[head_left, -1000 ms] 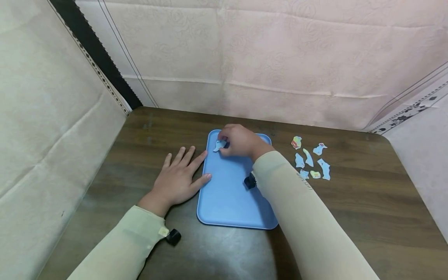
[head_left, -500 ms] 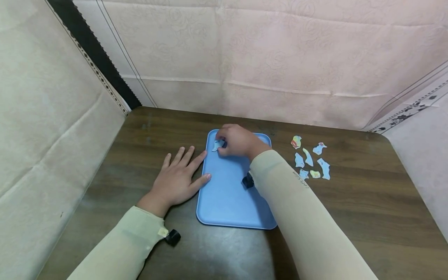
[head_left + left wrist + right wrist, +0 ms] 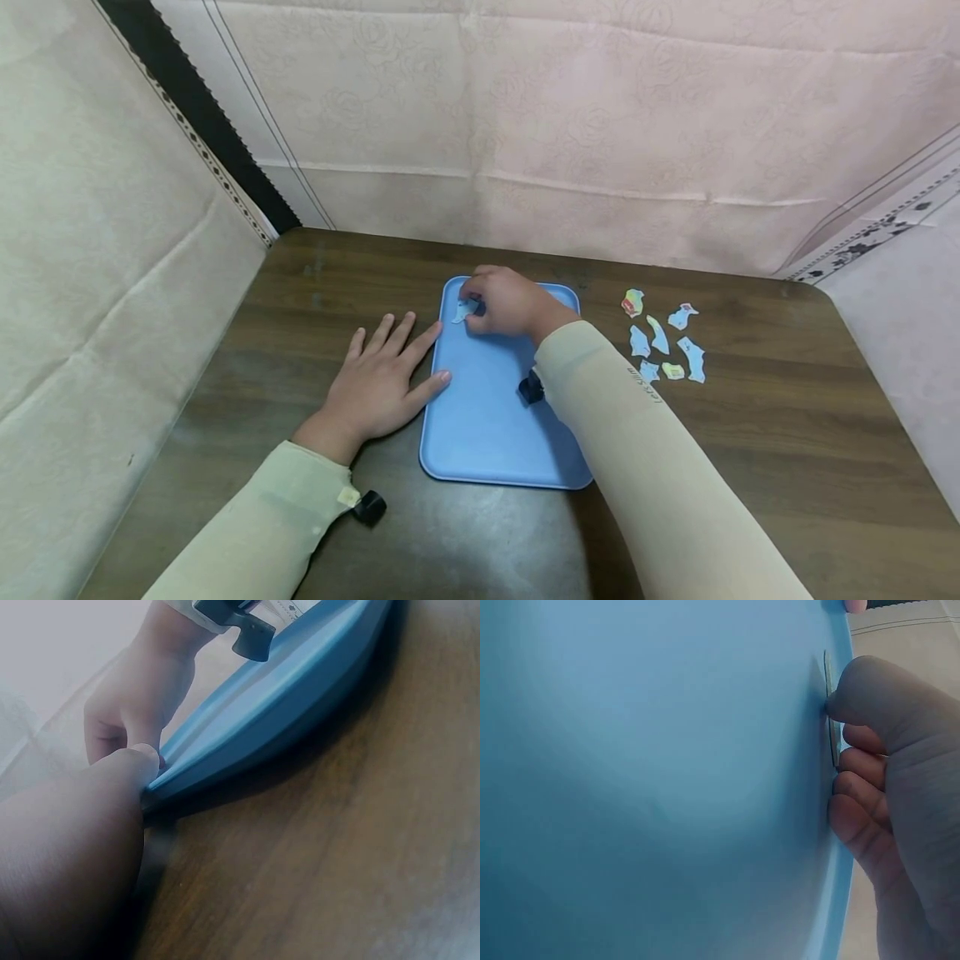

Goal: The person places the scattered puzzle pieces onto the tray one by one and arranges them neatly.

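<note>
A light-blue tray (image 3: 487,417) lies on the wooden table. Over its far left corner, my right hand (image 3: 513,304) pinches a flat, light-blue puzzle piece (image 3: 461,311) between thumb and fingers. Edge-on in the right wrist view, the puzzle piece (image 3: 832,746) appears as a thin strip close to the tray's raised rim, partly hidden by the thumb (image 3: 859,690). My left hand (image 3: 378,387) lies with fingers spread on the table along the tray's left side. In the left wrist view its thumb (image 3: 131,765) is right at the tray rim (image 3: 247,742).
Right of the tray, several loose puzzle pieces lie on the table, among them a yellow-and-red one (image 3: 633,302) and a long blue one (image 3: 692,358). Pale patterned cloth (image 3: 600,142) hangs behind the table's far edge, with more cloth at both sides.
My right hand has shifted very slightly left with the puzzle piece, toward the tray's far left corner, then stays almost still. The left hand keeps its place.
</note>
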